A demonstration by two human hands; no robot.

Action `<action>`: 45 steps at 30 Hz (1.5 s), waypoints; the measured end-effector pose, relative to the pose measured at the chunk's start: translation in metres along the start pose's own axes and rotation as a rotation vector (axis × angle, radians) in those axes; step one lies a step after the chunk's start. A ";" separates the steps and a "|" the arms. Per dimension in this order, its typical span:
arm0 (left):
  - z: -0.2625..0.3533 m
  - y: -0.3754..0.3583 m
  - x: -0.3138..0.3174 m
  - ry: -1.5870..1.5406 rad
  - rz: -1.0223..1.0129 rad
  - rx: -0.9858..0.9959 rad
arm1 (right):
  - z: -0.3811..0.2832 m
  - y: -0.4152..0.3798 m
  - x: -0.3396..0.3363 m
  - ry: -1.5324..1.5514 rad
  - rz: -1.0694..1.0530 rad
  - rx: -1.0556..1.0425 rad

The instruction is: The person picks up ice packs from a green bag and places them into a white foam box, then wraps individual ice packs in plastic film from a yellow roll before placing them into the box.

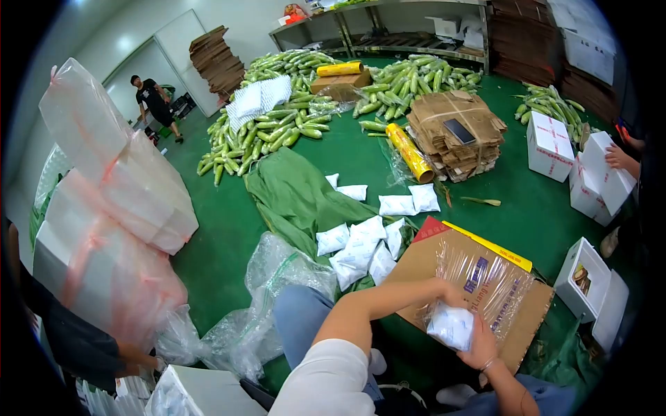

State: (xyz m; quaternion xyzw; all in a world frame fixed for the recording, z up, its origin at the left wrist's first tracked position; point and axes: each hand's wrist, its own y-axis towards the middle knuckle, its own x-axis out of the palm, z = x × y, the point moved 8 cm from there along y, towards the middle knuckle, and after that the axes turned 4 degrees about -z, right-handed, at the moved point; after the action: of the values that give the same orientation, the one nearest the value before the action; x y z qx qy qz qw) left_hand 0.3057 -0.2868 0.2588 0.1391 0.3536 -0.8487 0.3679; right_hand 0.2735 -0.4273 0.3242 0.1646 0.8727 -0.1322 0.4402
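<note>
My right hand [482,344] is closed around the near side of a white ice pack [451,327] with faint blue print. Bent at the wrist, my left hand [451,294] grips the same pack from its far side, with its fingers partly hidden. Clear plastic film [479,281] lies crinkled beside the hands, over a flat cardboard box [409,284] with purple lettering and a yellow edge. More white packs [357,249] are heaped on a green cloth sack [298,197] to the left of the box.
Bagged green corn cobs [270,132] are piled at the back. Flattened cartons [454,132] bear a phone [459,131]. Yellow film rolls [409,152] lie nearby. Foam boxes [583,277] stand right; wrapped white blocks [118,208] rise left. Other people work at both sides.
</note>
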 end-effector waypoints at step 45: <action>0.130 -0.269 0.325 -1.746 -0.444 -0.601 | -0.098 -0.177 0.145 1.325 -0.739 0.255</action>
State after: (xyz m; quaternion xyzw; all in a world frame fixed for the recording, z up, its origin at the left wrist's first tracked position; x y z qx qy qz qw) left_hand -0.1099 -0.4200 0.3237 -0.7152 0.1757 -0.5770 0.3530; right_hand 0.0498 -0.5272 0.2778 -0.0435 0.9305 -0.2442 -0.2697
